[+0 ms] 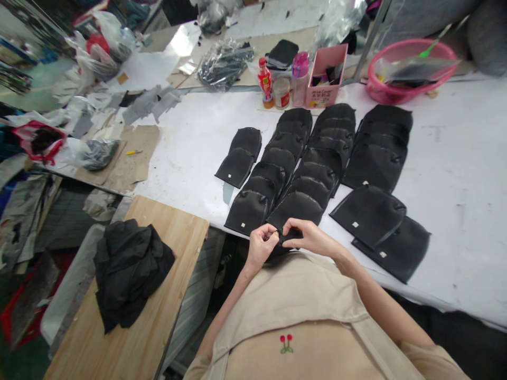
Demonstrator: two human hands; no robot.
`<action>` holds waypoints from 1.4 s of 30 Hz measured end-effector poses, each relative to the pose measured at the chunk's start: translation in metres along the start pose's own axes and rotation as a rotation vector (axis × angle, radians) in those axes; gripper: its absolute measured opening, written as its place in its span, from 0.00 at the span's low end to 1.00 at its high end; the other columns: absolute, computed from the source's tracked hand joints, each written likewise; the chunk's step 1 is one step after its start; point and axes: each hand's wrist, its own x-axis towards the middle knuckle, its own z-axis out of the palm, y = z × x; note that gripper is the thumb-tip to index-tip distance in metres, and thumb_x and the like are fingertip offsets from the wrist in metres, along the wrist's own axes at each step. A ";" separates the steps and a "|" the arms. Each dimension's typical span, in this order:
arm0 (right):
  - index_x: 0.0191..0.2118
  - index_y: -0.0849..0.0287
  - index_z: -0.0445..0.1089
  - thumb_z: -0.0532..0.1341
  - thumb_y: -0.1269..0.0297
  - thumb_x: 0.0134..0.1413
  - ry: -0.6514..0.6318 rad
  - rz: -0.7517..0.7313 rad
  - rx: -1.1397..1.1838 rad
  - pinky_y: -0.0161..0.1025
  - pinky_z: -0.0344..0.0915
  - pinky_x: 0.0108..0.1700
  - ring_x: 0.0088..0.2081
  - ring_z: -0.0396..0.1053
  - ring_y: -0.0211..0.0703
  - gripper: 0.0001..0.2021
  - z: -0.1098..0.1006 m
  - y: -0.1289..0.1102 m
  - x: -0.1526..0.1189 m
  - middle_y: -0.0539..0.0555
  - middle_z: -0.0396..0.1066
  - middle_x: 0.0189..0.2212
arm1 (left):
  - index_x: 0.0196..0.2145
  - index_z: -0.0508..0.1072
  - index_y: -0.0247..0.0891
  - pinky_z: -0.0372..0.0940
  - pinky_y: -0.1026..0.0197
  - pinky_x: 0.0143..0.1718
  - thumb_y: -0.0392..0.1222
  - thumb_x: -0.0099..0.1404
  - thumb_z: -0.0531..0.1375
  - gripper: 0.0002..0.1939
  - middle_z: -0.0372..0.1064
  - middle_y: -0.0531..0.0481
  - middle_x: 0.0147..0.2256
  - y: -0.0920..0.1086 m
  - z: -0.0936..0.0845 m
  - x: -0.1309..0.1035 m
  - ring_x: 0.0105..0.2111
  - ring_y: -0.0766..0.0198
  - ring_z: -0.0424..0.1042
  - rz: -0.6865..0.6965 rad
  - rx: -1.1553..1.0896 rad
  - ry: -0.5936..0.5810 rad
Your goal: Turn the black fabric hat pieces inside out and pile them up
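At the table's front edge, close to my apron, my left hand (261,247) pinches a small black piece (280,252). My right hand (311,237) has thumb and forefinger curled in on the same piece from the other side. Most of that piece is hidden behind my fingers. Just beyond my hands, black leather-like panels (299,208) with rounded tops lie overlapped in several rows. Two more panels (370,214) lie overlapped to the right of my right hand, with small pale tags near their lower edges.
A black cloth heap (129,272) lies on a wooden board (174,253) at left. Behind the rows stand a red-capped bottle (265,84), a glass jar (281,93), a pink-lidded bottle (300,79), a pink box (327,76) and a pink basin (410,71). Plastic bags and scraps clutter the far left.
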 end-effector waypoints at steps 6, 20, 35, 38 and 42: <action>0.33 0.57 0.67 0.68 0.64 0.48 0.015 -0.013 -0.193 0.33 0.56 0.32 0.30 0.63 0.37 0.09 0.001 -0.005 0.000 0.46 0.67 0.28 | 0.24 0.68 0.35 0.49 0.66 0.22 0.41 0.59 0.58 0.09 0.59 0.56 0.21 0.001 0.000 -0.002 0.21 0.71 0.54 0.020 0.013 -0.017; 0.32 0.57 0.68 0.64 0.65 0.55 0.032 -0.130 -0.180 0.35 0.60 0.37 0.35 0.66 0.40 0.05 0.002 -0.005 -0.002 0.51 0.68 0.34 | 0.25 0.70 0.35 0.53 0.66 0.25 0.42 0.59 0.58 0.09 0.62 0.55 0.22 -0.001 0.000 0.001 0.23 0.69 0.57 0.019 -0.020 -0.018; 0.34 0.56 0.65 0.57 0.67 0.59 0.183 -0.019 -0.110 0.37 0.62 0.38 0.35 0.67 0.41 0.02 0.012 -0.002 0.001 0.50 0.70 0.32 | 0.30 0.72 0.35 0.57 0.67 0.30 0.47 0.58 0.62 0.11 0.64 0.54 0.28 0.003 -0.006 -0.003 0.27 0.69 0.61 -0.010 -0.127 -0.166; 0.33 0.56 0.65 0.58 0.67 0.59 0.188 -0.022 -0.112 0.37 0.61 0.37 0.34 0.67 0.41 0.03 0.012 -0.001 0.001 0.50 0.70 0.32 | 0.31 0.72 0.35 0.58 0.67 0.30 0.48 0.58 0.64 0.13 0.64 0.54 0.27 0.000 -0.008 -0.003 0.27 0.69 0.62 -0.020 -0.145 -0.189; 0.33 0.57 0.65 0.57 0.66 0.60 0.168 -0.028 -0.094 0.36 0.61 0.37 0.34 0.66 0.40 0.04 0.011 -0.001 0.001 0.50 0.69 0.31 | 0.29 0.72 0.34 0.57 0.68 0.29 0.47 0.57 0.65 0.13 0.63 0.54 0.27 -0.003 -0.010 -0.002 0.27 0.70 0.61 -0.036 -0.192 -0.204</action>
